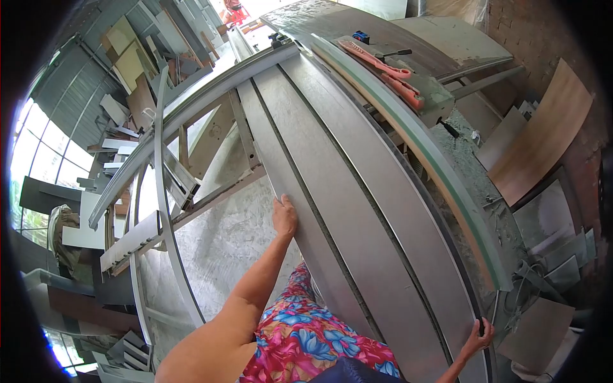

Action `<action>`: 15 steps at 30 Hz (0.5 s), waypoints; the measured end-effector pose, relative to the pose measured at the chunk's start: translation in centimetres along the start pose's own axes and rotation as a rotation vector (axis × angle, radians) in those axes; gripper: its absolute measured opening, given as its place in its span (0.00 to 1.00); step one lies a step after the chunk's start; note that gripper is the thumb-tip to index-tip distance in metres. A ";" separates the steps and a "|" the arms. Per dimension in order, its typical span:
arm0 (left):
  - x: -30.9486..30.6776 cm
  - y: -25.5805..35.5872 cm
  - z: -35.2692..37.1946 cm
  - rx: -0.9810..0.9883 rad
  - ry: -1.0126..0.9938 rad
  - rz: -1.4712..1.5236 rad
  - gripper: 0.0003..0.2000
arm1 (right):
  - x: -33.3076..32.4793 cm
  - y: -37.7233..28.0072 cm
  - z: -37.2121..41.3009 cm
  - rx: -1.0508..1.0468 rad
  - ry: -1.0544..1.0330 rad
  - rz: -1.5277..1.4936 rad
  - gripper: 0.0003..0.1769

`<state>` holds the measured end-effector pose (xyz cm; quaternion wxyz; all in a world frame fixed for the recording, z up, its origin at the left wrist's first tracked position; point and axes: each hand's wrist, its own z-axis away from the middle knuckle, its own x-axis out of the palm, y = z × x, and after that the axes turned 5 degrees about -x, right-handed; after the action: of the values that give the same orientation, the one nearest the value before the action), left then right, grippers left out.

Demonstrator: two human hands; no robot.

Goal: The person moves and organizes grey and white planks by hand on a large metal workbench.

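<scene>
A long, grey metal sliding table with two dark grooves runs away from me. My left hand is closed around its left edge, with the fingertips up against the metal. Low at the right, my right hand curls its fingers at the table's right edge, by the near end of a dark edge strip. What lies between those fingers is too small to make out. A pale strip with a green band runs along beyond the dark gap to the right.
A pink-handled tool and a blue tape measure lie on the dusty right-hand table. A metal frame stands at the left. Offcut boards lean at the right; more panels stand at the far left.
</scene>
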<state>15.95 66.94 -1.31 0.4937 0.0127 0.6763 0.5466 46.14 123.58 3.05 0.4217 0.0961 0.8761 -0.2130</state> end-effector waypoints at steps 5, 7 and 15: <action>-0.3 0.7 0.7 -0.012 0.030 0.019 0.27 | 0.7 -2.0 -1.1 -0.033 -0.005 -0.028 0.12; -0.1 0.5 0.5 0.005 0.050 0.020 0.27 | 1.1 -2.3 -1.4 -0.064 -0.003 -0.048 0.12; -0.1 0.4 0.4 -0.018 0.034 0.009 0.28 | 2.0 -4.5 -2.3 -0.060 -0.018 -0.074 0.11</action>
<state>16.05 67.34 -0.90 0.4799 0.0020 0.6795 0.5549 41.76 120.55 4.10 0.4243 0.0491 0.8811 -0.2030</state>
